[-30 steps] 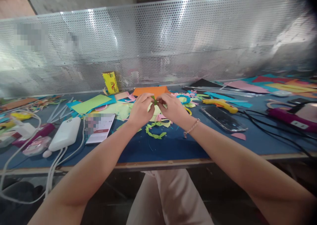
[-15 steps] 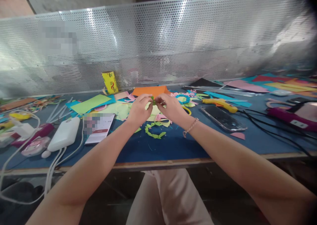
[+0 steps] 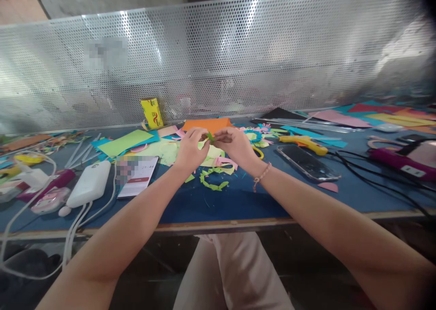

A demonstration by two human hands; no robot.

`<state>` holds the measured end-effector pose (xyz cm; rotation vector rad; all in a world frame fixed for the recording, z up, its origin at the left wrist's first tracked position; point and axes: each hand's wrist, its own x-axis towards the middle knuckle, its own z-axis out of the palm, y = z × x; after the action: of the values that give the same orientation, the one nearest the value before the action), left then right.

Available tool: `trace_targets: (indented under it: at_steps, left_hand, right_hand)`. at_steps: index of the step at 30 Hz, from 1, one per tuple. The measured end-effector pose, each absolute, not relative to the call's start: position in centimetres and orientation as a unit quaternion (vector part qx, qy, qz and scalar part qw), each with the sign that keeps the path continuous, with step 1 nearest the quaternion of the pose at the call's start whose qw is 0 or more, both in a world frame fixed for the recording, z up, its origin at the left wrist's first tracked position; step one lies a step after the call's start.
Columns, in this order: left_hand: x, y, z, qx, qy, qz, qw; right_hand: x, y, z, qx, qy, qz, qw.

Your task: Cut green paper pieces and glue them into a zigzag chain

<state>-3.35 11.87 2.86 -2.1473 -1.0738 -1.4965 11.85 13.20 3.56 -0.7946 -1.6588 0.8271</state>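
Note:
A small green paper piece [image 3: 210, 138] is pinched between the fingertips of my left hand [image 3: 192, 147] and my right hand [image 3: 235, 145], held above the middle of the table. Its exact shape is partly covered by the fingers. Below the hands, a curled, fringed green paper strip [image 3: 214, 182] lies on the blue tabletop. Pale green paper scraps [image 3: 167, 151] spread under and to the left of my hands. Behind them sits an orange paper sheet [image 3: 206, 124]. A blue fringed paper curl [image 3: 254, 135] lies just past my right hand.
To the right are a yellow glue gun [image 3: 303, 144], a dark phone [image 3: 304, 163] and black cables [image 3: 364, 176]. On the left lie a lit phone [image 3: 139, 182], a white power bank [image 3: 89, 182] and white cables [image 3: 73, 228]. A perforated metal panel [image 3: 204, 64] closes the back.
Both hands stay over the same spot. My right fingers have shifted and straightened slightly, and more of the green paper piece shows between the fingertips.

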Motion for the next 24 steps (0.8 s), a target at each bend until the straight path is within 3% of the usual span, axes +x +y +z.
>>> trace_targets:
  at_steps: [11,24]
  left_hand:
    - [-3.30,12.05,2.69,-0.736,-0.384,-0.532,0.166]
    - [-2.78,11.34,3.03,-0.737,-0.401,-0.543,0.026]
  right_hand:
    - [11.71,13.02,3.40,-0.348,-0.648,0.406,0.542]
    - [12.05,13.32,3.07,-0.325,-0.771,0.205,0.507]
